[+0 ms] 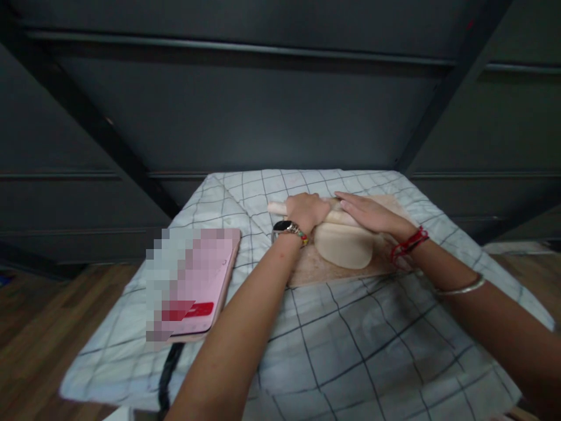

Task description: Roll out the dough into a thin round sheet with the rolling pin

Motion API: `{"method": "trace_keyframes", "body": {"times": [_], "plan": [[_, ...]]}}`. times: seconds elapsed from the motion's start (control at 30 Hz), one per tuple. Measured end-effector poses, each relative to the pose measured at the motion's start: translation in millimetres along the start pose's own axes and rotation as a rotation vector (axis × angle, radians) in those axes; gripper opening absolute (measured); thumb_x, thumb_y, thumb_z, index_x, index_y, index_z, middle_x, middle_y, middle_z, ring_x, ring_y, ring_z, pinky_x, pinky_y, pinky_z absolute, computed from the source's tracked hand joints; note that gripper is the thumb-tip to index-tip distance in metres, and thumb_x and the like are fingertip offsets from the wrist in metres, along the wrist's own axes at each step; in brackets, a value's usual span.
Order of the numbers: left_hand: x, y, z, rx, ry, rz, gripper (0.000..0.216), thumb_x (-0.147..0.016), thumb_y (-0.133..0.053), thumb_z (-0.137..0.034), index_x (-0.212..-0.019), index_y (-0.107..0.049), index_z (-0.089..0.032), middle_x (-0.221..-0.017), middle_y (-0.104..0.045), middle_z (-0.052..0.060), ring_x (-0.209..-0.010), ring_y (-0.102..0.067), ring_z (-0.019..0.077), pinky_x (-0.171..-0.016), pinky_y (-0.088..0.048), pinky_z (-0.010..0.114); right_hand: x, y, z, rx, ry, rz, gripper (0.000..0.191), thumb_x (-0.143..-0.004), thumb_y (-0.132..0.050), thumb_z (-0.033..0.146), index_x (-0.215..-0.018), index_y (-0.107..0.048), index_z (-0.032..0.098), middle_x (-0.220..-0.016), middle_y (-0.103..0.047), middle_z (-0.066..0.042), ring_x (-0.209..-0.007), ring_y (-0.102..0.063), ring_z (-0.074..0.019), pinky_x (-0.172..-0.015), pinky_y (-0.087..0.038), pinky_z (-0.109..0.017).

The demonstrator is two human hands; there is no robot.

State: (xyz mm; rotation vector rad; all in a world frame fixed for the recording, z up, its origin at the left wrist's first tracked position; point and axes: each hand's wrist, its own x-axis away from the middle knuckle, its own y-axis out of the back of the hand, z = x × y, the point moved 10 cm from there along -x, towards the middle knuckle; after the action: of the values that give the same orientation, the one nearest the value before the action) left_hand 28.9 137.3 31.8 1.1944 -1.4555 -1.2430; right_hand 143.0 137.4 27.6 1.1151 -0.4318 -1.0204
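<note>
The left hand (307, 209) bends at the wrist and curls down over a pale rolling pin (344, 218), its grip narrow around the shaft, just beyond the dough disc (344, 247). The right hand (370, 213) lies flatter across the pin on the disc's far right, fingers extended and pointing inward, its grip loose. Both forearms reach forward, one on either side of the disc. The disc itself lies flat on a pinkish-beige board (324, 275). Beneath is a bench (350, 356) draped with a white, dark-checked cloth (302, 368). Well left of the disc rests a partly pixelated pink-screened tablet (214, 269); far beyond the disc stand dark panels (263, 111), with wood-look floor (48, 333) farther left.
</note>
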Motion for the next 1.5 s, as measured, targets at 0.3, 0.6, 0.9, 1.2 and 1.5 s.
{"method": "trace_keyframes", "body": {"times": [0.3,0.6,0.9,1.2,1.5], "plan": [[29.2,9.5,-3.3,-0.047,0.026,-0.058,0.049,-0.094,-0.027,-0.035,-0.115,-0.066,-0.014,-0.117,-0.064,0.015,-0.109,-0.057,0.0296,-0.089,-0.041,0.042,25.1,-3.3,28.5,-0.03,0.069,0.051,0.056,-0.095,-0.028,0.053,-0.139,-0.048,0.026,-0.144,-0.047,-0.001,-0.134,-0.041,-0.0243,-0.115,-0.027,-0.045],[26.3,7.8,-2.2,-0.037,0.042,-0.097,0.051,-0.093,-0.026,-0.035,-0.112,-0.069,-0.013,-0.115,-0.066,0.016,-0.107,-0.059,0.0306,-0.09,-0.041,0.043,18.2,-0.5,11.1,-0.059,0.002,-0.023,0.063,-0.094,-0.024,0.06,-0.138,-0.05,0.021,-0.145,-0.045,-0.006,-0.135,-0.039,-0.0251,-0.116,-0.026,-0.044],[0.2,0.5,0.3,-0.032,0.07,0.018,0.046,-0.091,-0.031,-0.032,-0.111,-0.07,-0.017,-0.117,-0.066,0.013,-0.109,-0.06,0.028,-0.084,-0.044,0.037,-4.0,0.9,-6.1,0.035,-0.015,-0.06,0.068,-0.093,-0.019,0.059,-0.137,-0.049,0.017,-0.143,-0.047,-0.009,-0.133,-0.042,-0.0243,-0.115,-0.028,-0.043],[22.7,7.2,-4.4,-0.079,0.031,-0.094,0.049,-0.096,-0.024,-0.035,-0.116,-0.065,-0.014,-0.118,-0.064,0.015,-0.112,-0.056,0.0277,-0.092,-0.039,0.041,16.4,-3.0,18.4,0.029,0.059,-0.03,0.056,-0.095,-0.024,0.055,-0.133,-0.054,0.027,-0.142,-0.05,-0.002,-0.133,-0.042,-0.0229,-0.115,-0.026,-0.044],[40.6,14.9,-7.9,-0.081,0.019,-0.163,0.047,-0.095,-0.026,-0.033,-0.12,-0.061,-0.012,-0.121,-0.061,0.015,-0.115,-0.053,0.0285,-0.094,-0.038,0.043,26.0,-1.6,23.3,-0.032,0.032,-0.012,0.057,-0.095,-0.026,0.057,-0.138,-0.049,0.026,-0.145,-0.045,-0.003,-0.135,-0.039,-0.0238,-0.115,-0.027,-0.045]]}}
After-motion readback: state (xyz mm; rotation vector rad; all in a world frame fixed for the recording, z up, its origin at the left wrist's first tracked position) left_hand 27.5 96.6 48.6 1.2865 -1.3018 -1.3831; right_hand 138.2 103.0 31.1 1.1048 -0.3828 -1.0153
